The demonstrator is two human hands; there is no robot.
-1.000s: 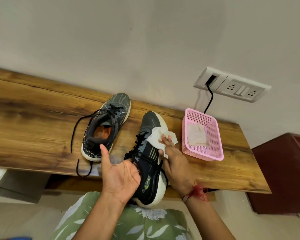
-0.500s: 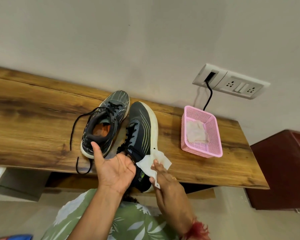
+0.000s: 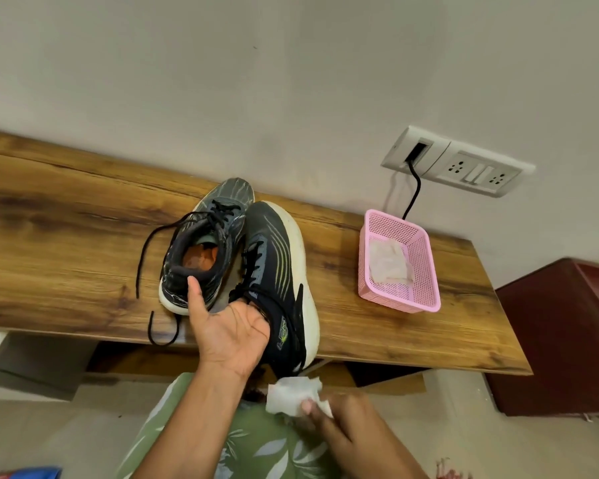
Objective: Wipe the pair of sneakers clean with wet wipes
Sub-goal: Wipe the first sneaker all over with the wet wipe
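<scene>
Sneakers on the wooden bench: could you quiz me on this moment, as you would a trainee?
1. Fill in: the left hand holds one ___ tipped on its side, beside its upright mate.
2. Which hand pinches the white wipe? A. left hand B. right hand C. neither
3. True or false: the pink basket is empty.
Key: 1. sneaker. 2. B. 3. False: a crumpled wipe lies in it.

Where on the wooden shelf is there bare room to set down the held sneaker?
Widest: the shelf left of the resting sneaker and its laces. Narrower: the strip between the held sneaker and the pink basket. Crowded: between the two sneakers.
</scene>
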